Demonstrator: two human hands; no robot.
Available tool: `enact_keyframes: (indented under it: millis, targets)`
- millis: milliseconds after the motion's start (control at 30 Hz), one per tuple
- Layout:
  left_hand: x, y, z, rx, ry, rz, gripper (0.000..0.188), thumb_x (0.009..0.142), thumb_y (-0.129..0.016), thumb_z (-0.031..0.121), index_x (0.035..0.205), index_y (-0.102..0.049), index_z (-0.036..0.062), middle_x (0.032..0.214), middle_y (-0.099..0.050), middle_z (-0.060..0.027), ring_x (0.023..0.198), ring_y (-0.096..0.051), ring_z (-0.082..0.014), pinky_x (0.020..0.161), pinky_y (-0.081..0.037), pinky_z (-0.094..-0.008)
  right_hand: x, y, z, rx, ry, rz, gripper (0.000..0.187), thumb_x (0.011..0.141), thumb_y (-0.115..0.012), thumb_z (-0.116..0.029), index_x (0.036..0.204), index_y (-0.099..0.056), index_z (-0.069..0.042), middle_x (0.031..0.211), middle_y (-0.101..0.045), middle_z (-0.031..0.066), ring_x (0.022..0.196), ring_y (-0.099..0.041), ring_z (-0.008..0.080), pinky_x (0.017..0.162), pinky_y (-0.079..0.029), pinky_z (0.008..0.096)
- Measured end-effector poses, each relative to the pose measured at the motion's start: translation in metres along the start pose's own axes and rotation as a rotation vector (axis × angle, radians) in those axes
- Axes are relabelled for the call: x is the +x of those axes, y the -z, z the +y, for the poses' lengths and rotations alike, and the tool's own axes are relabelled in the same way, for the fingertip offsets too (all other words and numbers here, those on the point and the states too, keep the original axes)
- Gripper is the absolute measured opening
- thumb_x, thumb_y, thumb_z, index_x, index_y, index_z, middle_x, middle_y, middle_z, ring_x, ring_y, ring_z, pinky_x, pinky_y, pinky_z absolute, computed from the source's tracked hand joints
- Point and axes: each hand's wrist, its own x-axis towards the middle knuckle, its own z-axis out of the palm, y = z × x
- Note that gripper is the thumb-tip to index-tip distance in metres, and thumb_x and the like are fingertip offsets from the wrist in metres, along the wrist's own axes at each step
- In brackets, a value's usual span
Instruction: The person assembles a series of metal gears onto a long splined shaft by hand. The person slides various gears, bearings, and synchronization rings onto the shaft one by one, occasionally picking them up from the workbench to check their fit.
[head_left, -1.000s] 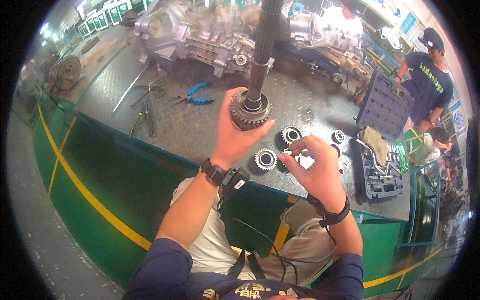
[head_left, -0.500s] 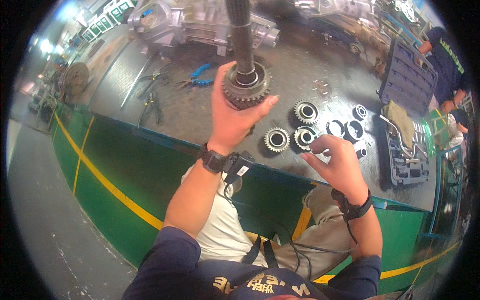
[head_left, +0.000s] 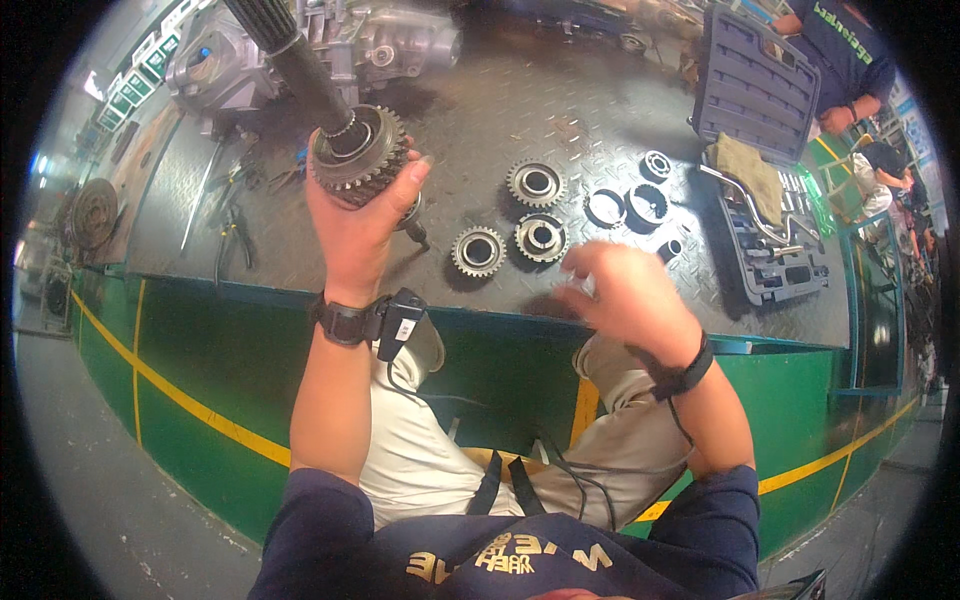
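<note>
Item: dark steel splined shaft [head_left: 300, 65] carrying a large toothed steel gear [head_left: 358, 155], upper left of the frame, raised above the grey checker-plate bench [head_left: 520, 90].

Left hand [head_left: 352, 225]: fingers closed around the gear from below, thumb at its right rim, teeth showing above the fingertips; shaft rises past the hand toward the upper left.

Right hand [head_left: 625, 300]: centre-right, blurred, above the bench's near edge; whether it holds anything cannot be told. Nearest it lie three loose small steel gears [head_left: 540, 238], upper centre, apart from its fingers.

Handling note: judged best to support the gear squarely from beneath, shaft kept steady, fingers clear of the teeth.

Also present: open blue socket case [head_left: 770, 260], right.
</note>
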Motion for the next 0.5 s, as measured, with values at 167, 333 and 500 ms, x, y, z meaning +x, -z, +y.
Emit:
enact_keyframes:
  millis: [167, 333, 500]
  targets:
    - [-0.002, -0.004, -0.007, -0.032, 0.025, 0.018, 0.049, 0.083, -0.087, 0.0, 0.123, -0.06, 0.0052, 0.108, -0.072, -0.0062, 0.096, -0.072, -0.0138, 0.086, -0.059, -0.03, 0.015, -0.005, 0.045, -0.153, -0.201, 0.356, 0.016, 0.086, -0.072, -0.017, 0.095, -0.071, -0.004, 0.098, -0.07, 0.0206, 0.089, -0.072, 0.0406, 0.077, -0.058, 0.0497]
    - [-0.003, 0.004, -0.006, 0.015, 0.027, 0.004, 0.048, 0.084, -0.086, 0.0, 0.125, -0.061, 0.0048, 0.109, -0.073, -0.0068, 0.096, -0.071, -0.014, 0.085, -0.058, -0.0298, 0.03, -0.021, 0.051, -0.357, -0.219, 0.294, 0.009, 0.08, -0.067, -0.007, 0.085, -0.072, -0.001, 0.097, -0.07, 0.0222, 0.083, -0.074, 0.0388, 0.071, -0.06, 0.048]
    - [-0.004, 0.002, 0.001, 0.004, 0.04, 0.018, 0.052, 0.084, -0.086, -0.002, 0.127, -0.058, 0.005, 0.107, -0.073, -0.0061, 0.095, -0.071, -0.0136, 0.084, -0.059, -0.0289, 0.036, -0.023, 0.059, -0.362, -0.259, 0.302, 0.01, 0.077, -0.069, -0.009, 0.079, -0.07, 0.0, 0.096, -0.069, 0.0229, 0.082, -0.073, 0.0393, 0.071, -0.059, 0.0484]
